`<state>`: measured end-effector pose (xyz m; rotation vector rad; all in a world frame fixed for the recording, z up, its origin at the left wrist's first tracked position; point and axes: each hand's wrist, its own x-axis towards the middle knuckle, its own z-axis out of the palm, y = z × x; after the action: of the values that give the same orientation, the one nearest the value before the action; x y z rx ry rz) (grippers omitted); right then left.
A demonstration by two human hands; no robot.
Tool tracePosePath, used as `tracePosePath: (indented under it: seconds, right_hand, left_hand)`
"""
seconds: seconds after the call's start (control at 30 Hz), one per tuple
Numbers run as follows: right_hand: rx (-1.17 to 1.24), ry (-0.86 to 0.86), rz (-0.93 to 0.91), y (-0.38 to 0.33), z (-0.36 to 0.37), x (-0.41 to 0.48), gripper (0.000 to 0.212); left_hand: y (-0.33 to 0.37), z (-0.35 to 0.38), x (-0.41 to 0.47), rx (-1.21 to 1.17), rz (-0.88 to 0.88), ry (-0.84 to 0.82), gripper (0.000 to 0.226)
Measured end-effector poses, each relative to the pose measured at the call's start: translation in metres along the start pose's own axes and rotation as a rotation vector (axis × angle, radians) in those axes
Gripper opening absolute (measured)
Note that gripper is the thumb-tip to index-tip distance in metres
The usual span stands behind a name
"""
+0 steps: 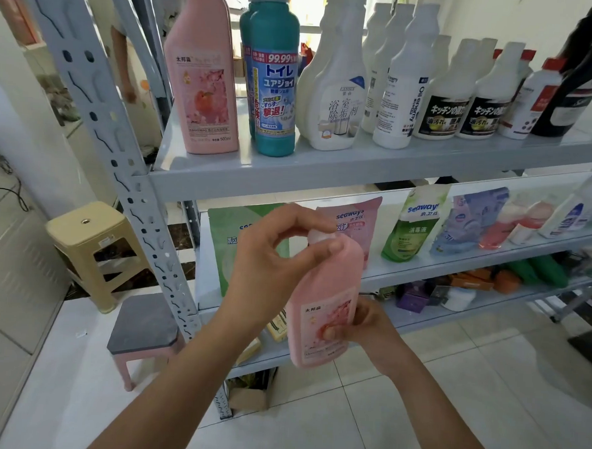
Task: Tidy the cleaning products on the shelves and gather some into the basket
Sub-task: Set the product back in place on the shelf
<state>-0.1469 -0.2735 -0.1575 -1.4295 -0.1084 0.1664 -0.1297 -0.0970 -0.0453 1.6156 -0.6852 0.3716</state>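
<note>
— What stands at the far left?

— Two stools on the tiled floor: a beige plastic stool (pixel 84 244) with a square top, and just in front of it a pink stool (pixel 143 322) with a matt grey seat. Beside them rises the perforated metal upright (pixel 89 86) of the rack, painted pale grey.

— And the top shelf (pixel 358 179)?

— A smooth grey metal board. At its left end is a tall pink bottle (pixel 206 82) with a slanted neck and a blossom label, then a round teal bottle (pixel 276 86), both upright.

— Where are the hands?

— Below that, in front of the middle shelf (pixel 457 263). The left hand (pixel 272 257) curls its fingers and thumb round the cap of a second pink bottle, the held bottle (pixel 328 294), glossy plastic, leaning slightly. The right hand (pixel 361 325) grips its lower body, thumb pressed on the label. The bottle is off the shelf, in the air.

— Further right?

— Above, white plastic bottles (pixel 339 96) with flared shoulders, then white ones with black labels (pixel 441 108), then dark bottles (pixel 580 78), blurred. On the middle shelf, soft stand-up pouches: a green pouch (pixel 232 234) partly behind the left hand, a pink pouch (pixel 353 220), a green-and-white pouch (pixel 414 223), a blue pouch (pixel 469 219).
</note>
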Motion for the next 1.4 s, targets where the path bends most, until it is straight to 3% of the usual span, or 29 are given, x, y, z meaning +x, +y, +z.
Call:
tracePosePath:
  seconds: [0.1,0.27,0.4,0.5,0.63,0.8,0.9,1.03,1.17,1.3,1.4]
  right_hand:
    - [-0.005,0.004,-0.008,-0.002,0.0,-0.002,0.033]
    - [0.016,0.068,0.004,-0.003,-0.003,-0.008,0.036]
    - [-0.045,0.101,0.009,-0.005,-0.007,-0.011,0.037]
    - [-0.039,0.126,0.028,-0.003,-0.011,-0.011,0.044]
    - [-0.015,0.159,0.03,0.0,-0.011,-0.013,0.046]
    - [-0.009,0.165,0.015,-0.003,-0.011,-0.016,0.043]
    - [0.0,0.168,0.014,-0.005,-0.012,-0.018,0.039]
    - [-0.005,0.197,0.026,-0.004,-0.013,-0.02,0.046]
    - [-0.027,0.217,0.04,-0.002,-0.014,-0.021,0.047]
    - [-0.015,0.245,0.033,-0.003,-0.015,-0.023,0.043]
    - [-0.009,0.258,0.024,-0.006,-0.015,-0.026,0.042]
  left_hand:
    - [-0.001,0.002,0.005,-0.079,-0.001,-0.016,0.018]
    - [-0.001,0.005,0.012,-0.175,-0.028,-0.172,0.047]
    - [-0.009,0.011,0.015,-0.082,-0.039,-0.106,0.041]
    - [-0.012,0.014,0.014,-0.14,-0.08,-0.015,0.032]
    - [-0.01,0.014,0.011,-0.244,-0.058,-0.103,0.046]
    - [-0.013,0.015,0.014,-0.059,-0.094,-0.097,0.045]
    - [-0.012,0.012,0.016,-0.102,-0.136,-0.081,0.042]
    - [-0.009,0.012,0.014,-0.12,-0.097,-0.195,0.061]
    - [-0.012,0.017,0.017,-0.049,-0.162,-0.132,0.058]
    - [-0.013,0.013,0.018,-0.124,-0.131,-0.26,0.077]
    - [-0.015,0.02,0.021,-0.068,-0.169,-0.224,0.069]
